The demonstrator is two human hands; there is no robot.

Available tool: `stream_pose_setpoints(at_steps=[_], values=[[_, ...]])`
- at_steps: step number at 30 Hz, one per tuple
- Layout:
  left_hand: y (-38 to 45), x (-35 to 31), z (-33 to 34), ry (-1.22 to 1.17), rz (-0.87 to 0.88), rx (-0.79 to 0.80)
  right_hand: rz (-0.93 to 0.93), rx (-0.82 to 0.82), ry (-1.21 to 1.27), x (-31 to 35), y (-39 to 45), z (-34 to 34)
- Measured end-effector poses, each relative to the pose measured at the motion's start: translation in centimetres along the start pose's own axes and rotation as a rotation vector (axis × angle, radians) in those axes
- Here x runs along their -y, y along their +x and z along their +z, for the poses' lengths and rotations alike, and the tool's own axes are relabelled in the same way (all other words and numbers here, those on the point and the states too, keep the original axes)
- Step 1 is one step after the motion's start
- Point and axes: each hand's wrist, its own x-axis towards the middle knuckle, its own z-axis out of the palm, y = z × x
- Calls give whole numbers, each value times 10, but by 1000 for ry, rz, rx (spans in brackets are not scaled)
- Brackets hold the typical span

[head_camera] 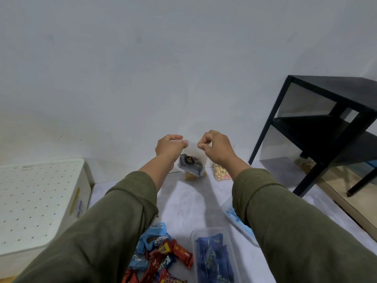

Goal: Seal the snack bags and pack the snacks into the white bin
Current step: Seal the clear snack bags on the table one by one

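A clear snack bag (190, 160) with dark snacks and a round black label hangs in the air in front of me. My left hand (169, 147) pinches its top left corner. My right hand (214, 148) pinches its top right corner. The white bin (38, 201) with a perforated lid stands at the left, its lid on. A pile of red and blue wrapped snack bars (161, 256) lies on the white surface below my arms.
A clear tub of dark blue packets (214, 258) stands near the front. A bag of light blue packets (234, 217) lies under my right sleeve. A bag of pale nuts (221, 172) and a brown-filled bag (189, 177) stand by the wall. A black metal shelf (330, 127) rises at the right.
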Motion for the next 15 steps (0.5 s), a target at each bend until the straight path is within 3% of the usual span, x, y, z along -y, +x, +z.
stream_pose_setpoints(at_steps=[6,15], values=[[-2,-2,-1,44,55,-13,72,32,96,-4,2,0],[-9,-3,0,178,171,91,128,-25,113,-2,3,4]])
